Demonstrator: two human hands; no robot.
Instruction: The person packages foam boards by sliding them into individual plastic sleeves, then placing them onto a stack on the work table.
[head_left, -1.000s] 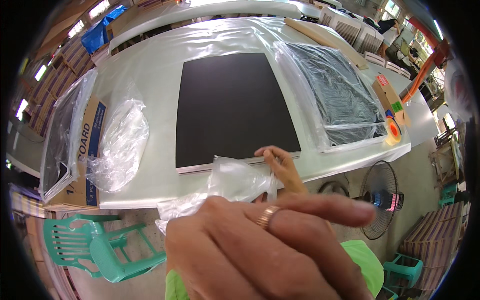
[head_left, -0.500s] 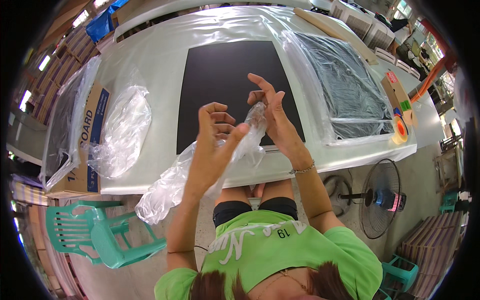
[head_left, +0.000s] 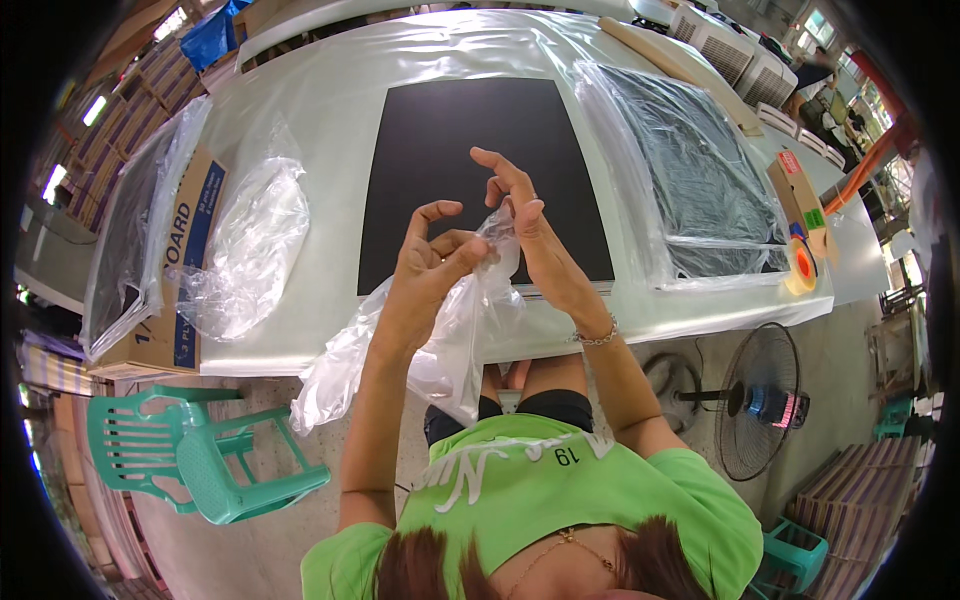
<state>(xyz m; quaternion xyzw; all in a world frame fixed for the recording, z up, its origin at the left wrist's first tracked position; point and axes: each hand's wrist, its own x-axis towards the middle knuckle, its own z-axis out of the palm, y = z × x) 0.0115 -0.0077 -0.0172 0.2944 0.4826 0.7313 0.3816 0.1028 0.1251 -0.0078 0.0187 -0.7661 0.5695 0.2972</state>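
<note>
A crumpled clear plastic bag [head_left: 448, 345] hangs between my hands and droops over the table's near edge. My left hand [head_left: 432, 268] pinches it near its top with thumb and fingers. The bag's gathered tip sits against the fingers of my right hand [head_left: 530, 228], closed on it with the index finger raised. Behind both hands lies a black sheet [head_left: 480, 130], flat on the table, with pale layers showing under its near edge. My hands hide part of that sheet.
Left on the table [head_left: 320, 130] are another crumpled plastic bag [head_left: 255, 250] and a cardboard box [head_left: 185, 260]. Right are a plastic-wrapped dark panel [head_left: 690, 160], tape rolls [head_left: 800, 265] and a small carton [head_left: 795, 190]. A green chair [head_left: 215, 450] and a fan [head_left: 757, 400] stand nearby.
My left hand has moved right and closed on the bag near its tip. My right hand has shifted slightly left, and the hands are closer together. The bag's lower part hangs differently.
</note>
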